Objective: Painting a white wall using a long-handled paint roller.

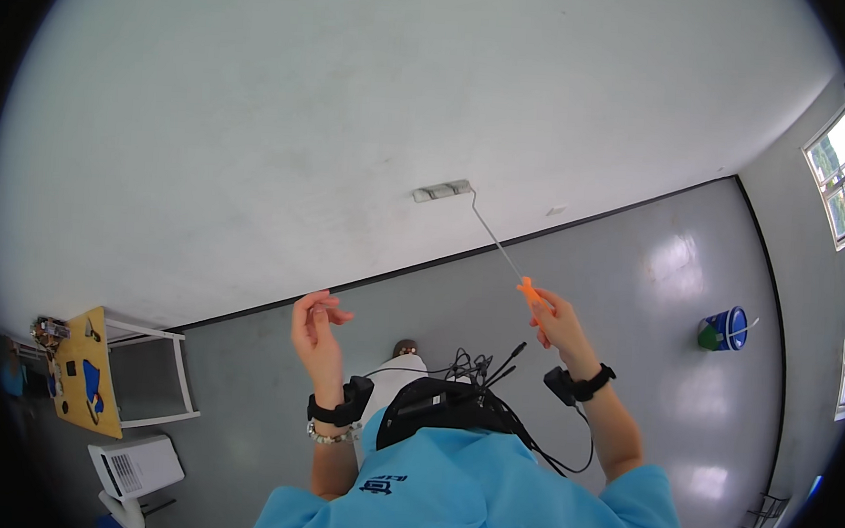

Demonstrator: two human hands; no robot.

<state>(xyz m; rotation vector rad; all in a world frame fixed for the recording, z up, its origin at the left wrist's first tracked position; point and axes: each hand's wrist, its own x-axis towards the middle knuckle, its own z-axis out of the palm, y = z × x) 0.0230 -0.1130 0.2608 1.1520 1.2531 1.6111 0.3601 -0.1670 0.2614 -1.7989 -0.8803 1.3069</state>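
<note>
My right hand [558, 324] is closed round the orange handle of a paint roller [496, 241]. From the handle a thin metal rod runs up and left to the roller's pale sleeve [442, 190], which lies against the white wall [257, 141]; whether it presses there I cannot tell. Held up to the left, my left hand [319, 330] has nothing in it. Its fingers are loosely bent and apart, in front of the wall's foot. Black straps with small boxes sit on both wrists.
A blue and green bucket [723, 329] stands on the grey floor [631, 294] at right. At left are a wooden-topped table [87, 371] with tools and a white appliance [137, 466]. Black cables [479, 367] hang before my waist. Windows [841, 171] are far right.
</note>
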